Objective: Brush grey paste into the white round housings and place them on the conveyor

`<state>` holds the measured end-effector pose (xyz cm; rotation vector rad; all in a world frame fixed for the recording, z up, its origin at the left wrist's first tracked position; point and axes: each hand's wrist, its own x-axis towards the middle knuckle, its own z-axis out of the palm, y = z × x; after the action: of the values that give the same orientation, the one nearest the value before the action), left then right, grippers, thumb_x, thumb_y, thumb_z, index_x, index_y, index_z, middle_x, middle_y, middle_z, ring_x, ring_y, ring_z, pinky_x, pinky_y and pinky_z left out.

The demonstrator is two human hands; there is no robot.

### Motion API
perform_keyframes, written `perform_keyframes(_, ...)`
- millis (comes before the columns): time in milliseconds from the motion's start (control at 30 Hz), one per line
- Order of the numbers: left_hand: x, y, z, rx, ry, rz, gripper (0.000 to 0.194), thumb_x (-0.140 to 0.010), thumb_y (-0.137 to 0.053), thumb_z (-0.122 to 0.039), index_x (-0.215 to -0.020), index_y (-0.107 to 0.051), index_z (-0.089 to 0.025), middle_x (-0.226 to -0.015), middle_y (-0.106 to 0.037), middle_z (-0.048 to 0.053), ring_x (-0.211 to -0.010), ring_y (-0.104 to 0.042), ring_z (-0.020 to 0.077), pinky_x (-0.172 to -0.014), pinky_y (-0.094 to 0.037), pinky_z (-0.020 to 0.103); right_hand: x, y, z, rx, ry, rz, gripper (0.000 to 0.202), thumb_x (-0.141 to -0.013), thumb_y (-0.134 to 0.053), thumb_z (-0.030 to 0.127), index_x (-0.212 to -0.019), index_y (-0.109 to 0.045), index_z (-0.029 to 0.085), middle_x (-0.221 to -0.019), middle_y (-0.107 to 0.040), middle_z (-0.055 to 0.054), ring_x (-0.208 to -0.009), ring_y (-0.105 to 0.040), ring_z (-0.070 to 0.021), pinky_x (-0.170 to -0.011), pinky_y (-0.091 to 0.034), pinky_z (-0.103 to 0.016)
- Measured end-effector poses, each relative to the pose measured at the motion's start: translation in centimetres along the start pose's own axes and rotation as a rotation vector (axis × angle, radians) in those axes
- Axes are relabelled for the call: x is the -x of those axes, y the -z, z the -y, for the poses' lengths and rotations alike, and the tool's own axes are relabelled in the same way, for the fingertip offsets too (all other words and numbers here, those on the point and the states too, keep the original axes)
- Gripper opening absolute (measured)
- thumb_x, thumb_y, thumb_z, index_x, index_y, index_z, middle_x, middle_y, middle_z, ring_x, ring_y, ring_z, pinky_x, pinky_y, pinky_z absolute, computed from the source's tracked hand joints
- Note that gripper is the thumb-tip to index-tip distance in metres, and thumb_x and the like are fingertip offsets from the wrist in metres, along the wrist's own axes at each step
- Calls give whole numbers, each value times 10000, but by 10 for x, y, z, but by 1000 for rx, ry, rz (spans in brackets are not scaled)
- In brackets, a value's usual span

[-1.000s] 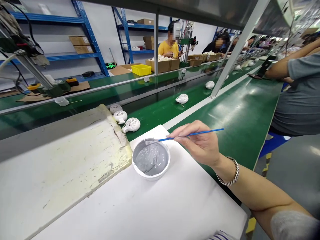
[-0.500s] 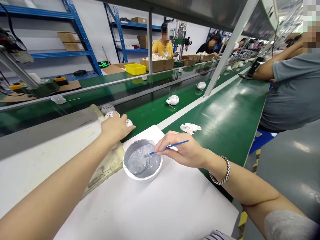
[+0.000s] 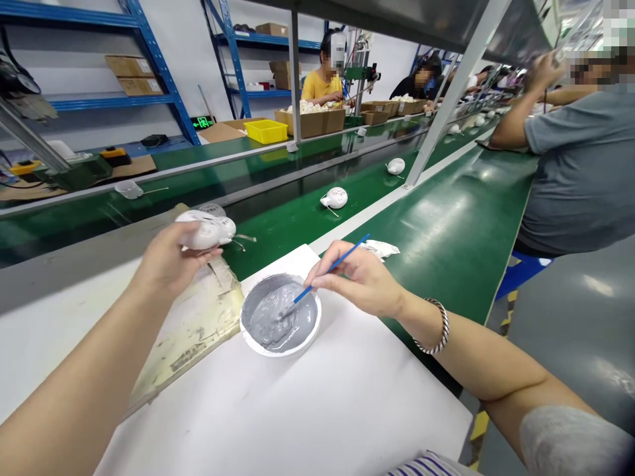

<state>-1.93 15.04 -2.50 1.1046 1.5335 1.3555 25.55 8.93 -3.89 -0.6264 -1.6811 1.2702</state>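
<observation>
My left hand (image 3: 171, 261) grips a white rounded part (image 3: 211, 230) with thin wires, raised over the stained board (image 3: 198, 327). Between the thumb and fingers of my right hand (image 3: 354, 277) is a thin blue stick (image 3: 342, 259), its lower end dipped in thick grey paste (image 3: 275, 314). The paste lies in a white bowl (image 3: 281, 353) on a white sheet (image 3: 297, 416). Behind the held part, another pale rounded part (image 3: 212, 209) is partly hidden.
More white parts (image 3: 335, 198) lie on the green conveyor (image 3: 278, 218). Crumpled tissue (image 3: 381, 249) rests behind my right hand. A slanted metal post (image 3: 446, 99) stands beyond. A person in grey (image 3: 585, 165) sits at the right; others work farther back.
My left hand has taken hold of a white part and drawn it left and up from the belt. The blue stick is tilted more steeply. The person in grey has raised an arm.
</observation>
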Motion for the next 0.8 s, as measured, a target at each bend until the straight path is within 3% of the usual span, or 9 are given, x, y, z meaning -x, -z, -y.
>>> perform_keyframes(67, 12, 16, -2, 280, 48, -28, 314, -785, -474, -236, -1085, -445, -151, -1281, -539, 137, -1157, -576, 209, -924, -535, 381, -4, 0, -2, -147, -79, -104, 224, -765, -739, 278, -760, -535, 186, -772, -716, -11, -761, -706, -141, -737, -570, -287)
perform_keyframes(167, 30, 33, 1, 569, 89, -73, 279, -783, -508, -136, -1057, -459, -151, -1181, -603, 120, -1161, -582, 198, -963, -527, 373, -9, 1, -8, -287, -172, -249, 308, -695, -797, 318, -743, -521, 187, -739, -727, -4, -705, -705, -122, -694, -550, -245)
perform_keyframes(367, 59, 44, 15, 822, 67, -124, 153, -823, -538, -97, -933, -571, -197, -1007, -704, 49, -1080, -633, 205, -912, -554, 416, -11, 1, -24, -520, -411, -360, 332, -668, -817, 375, -743, -561, 176, -718, -721, 28, -628, -683, -63, -637, -496, -164)
perform_keyframes(467, 68, 43, 16, 853, 111, -110, 133, -795, -625, -113, -915, -606, -167, -1030, -711, 89, -1068, -642, 256, -879, -561, 454, -10, -1, -28, -604, -499, -370, 314, -664, -819, 372, -741, -590, 171, -681, -705, 34, -620, -678, -63, -627, -494, -161)
perform_keyframes(600, 75, 43, 13, 694, 127, 2, 510, -541, -880, -227, -990, -643, -180, -1122, -681, 109, -1027, -656, 324, -819, -596, 425, -9, 0, -28, -655, -544, -346, 320, -625, -848, 278, -753, -575, 173, -790, -734, 11, -656, -692, -74, -643, -513, -174)
perform_keyframes(700, 78, 43, 11, 452, 39, -14, 730, -400, -913, -102, -1050, -648, -300, -1088, -663, 16, -898, -684, 244, -700, -627, 333, -8, 2, -27, -640, -507, -309, 322, -628, -844, 230, -784, -567, 177, -851, -745, -6, -729, -709, -92, -684, -528, -191)
perform_keyframes(800, 85, 38, 10, 356, -51, -34, 739, -399, -886, -27, -1041, -652, -306, -986, -650, -7, -833, -643, 144, -714, -598, 222, -6, 2, -25, -556, -401, -302, 317, -642, -834, 240, -798, -565, 179, -829, -748, -2, -765, -716, -105, -704, -535, -209)
